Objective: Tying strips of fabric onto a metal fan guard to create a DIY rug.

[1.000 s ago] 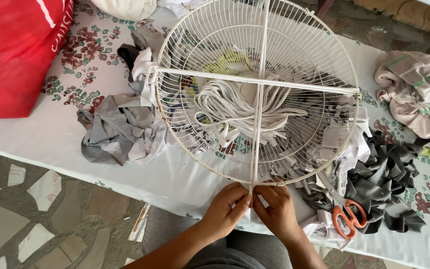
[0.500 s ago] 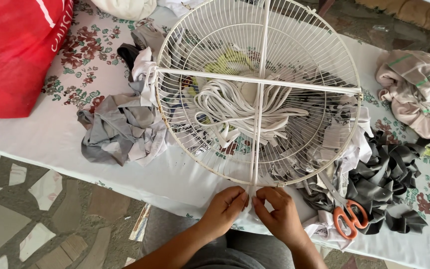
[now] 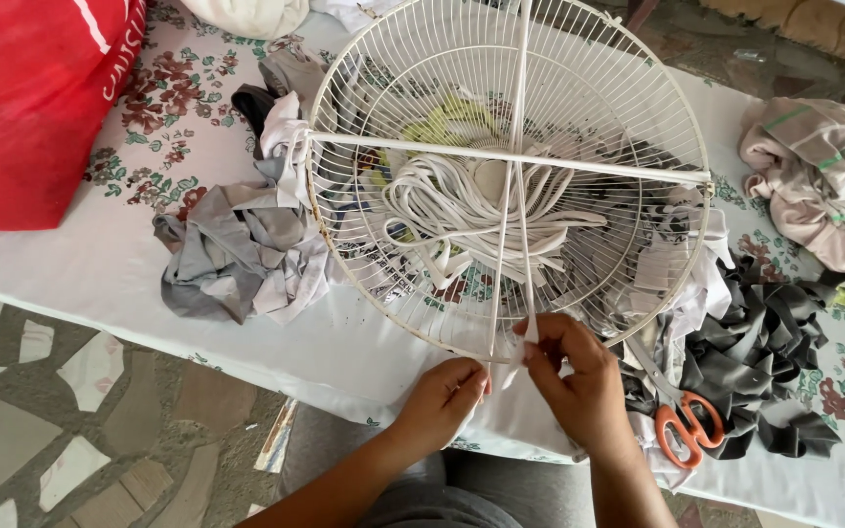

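A round white wire fan guard lies dish-like on the cloth-covered table. White fabric strips are stretched across it in a cross, and a bundle of loose white strips lies inside. My left hand sits at the guard's near rim with its fingers closed on the strip's lower end. My right hand pinches the same strip just above the rim, right beside the left hand.
A red bag stands at the far left. A grey cloth pile lies left of the guard, dark strips and orange-handled scissors to the right, and a pale bundle at the far right. Below is the table's near edge.
Both hands stayed at the near rim. My right hand has lifted slightly and now pinches the strip higher, above the rim wire.
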